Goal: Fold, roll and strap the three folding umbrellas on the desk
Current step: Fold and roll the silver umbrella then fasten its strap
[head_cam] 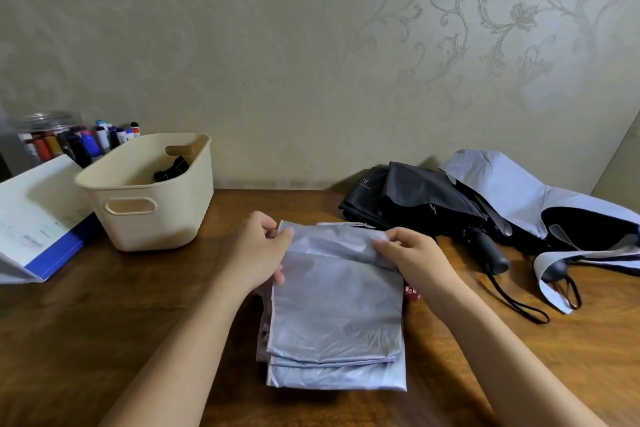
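Silver-grey cloth of one folding umbrella (336, 315) lies flat on the wooden bench (104, 322), in the middle, just before the person. The left hand (258, 253) pinches its left edge, fingers clamped on the cloth. The right hand (414, 253) grips the upper fold, fingers curled on it. Farther back at the right, a black umbrella (426, 198) and a pale blue umbrella (512, 191) lie loose, touching each other. A cream basket (166, 229) stands at the left, near a blue folder (52, 246).
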